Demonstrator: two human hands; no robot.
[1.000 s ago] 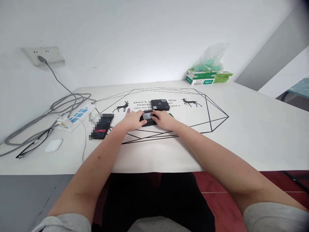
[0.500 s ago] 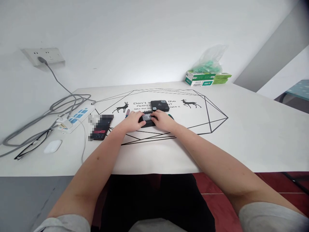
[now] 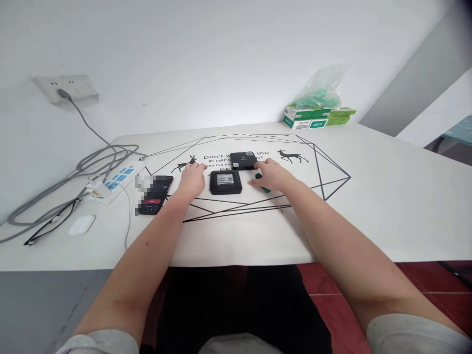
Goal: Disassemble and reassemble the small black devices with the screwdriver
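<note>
One flat, black, round-cornered square box (image 3: 225, 183) bearing a white printed label, lying label up on the white-topped table (image 3: 236, 241), about midway between near and far edges.
One left hand (image 3: 192, 180), palm down just beside the box on the side of the table's left edge, fingers loosely bent; whether it has hold of anything cannot be told.
One green-handled screwdriver (image 3: 265, 189) with thin shaft, tip toward the near edge.
One right hand (image 3: 272, 174), thumb and fingers parted over the green handle; contact cannot be told.
One second black square box (image 3: 244, 159) with stickers, just beyond the first, near the right fingertips.
One dark rectangular phone (image 3: 164, 191), partly pixelated, near the left hand.
Toward the left edge: one white power strip with blue sockets (image 3: 118, 182); one pair of dark-rimmed glasses (image 3: 52, 221); one white rounded case (image 3: 81, 225).
Far right corner: several green-and-white cartons (image 3: 306, 115), one clear plastic bag (image 3: 320, 91) on top.
</note>
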